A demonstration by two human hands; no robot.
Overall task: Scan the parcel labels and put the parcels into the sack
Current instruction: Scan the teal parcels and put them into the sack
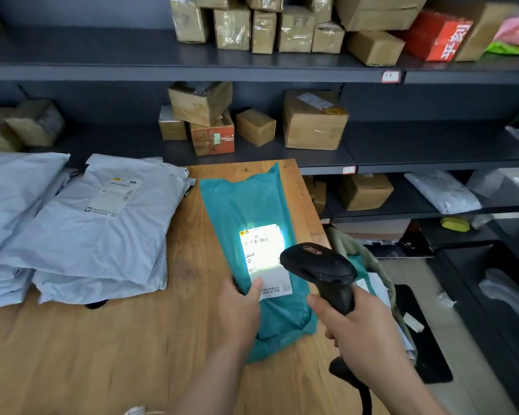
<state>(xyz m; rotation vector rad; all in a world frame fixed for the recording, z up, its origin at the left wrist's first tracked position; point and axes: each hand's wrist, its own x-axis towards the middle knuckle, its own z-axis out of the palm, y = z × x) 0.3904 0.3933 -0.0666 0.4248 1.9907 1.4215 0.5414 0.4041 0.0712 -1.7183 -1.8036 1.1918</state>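
Stacks of grey mailers point(87, 235) cover the left side of the wooden counter point(102, 339), reaching its far edge. Right of them, the left hand point(240, 310) grips the near left edge of the teal parcel point(252, 205), thumb pressed on the lower corner of its white label point(265, 259) and fingers tucked under it. The parcel lies flat along the counter's right side, running from near the far edge towards the near one. Bright light falls on the label's barcode. Just above it hangs the black scanner point(321, 271), its handle clasped in the curled fingers of the right hand point(363, 333). An olive sack point(372, 262) stands beside the counter's right edge, partly hidden by the scanner. Behind, dark shelves point(432, 145) carry cardboard boxes point(313, 121).
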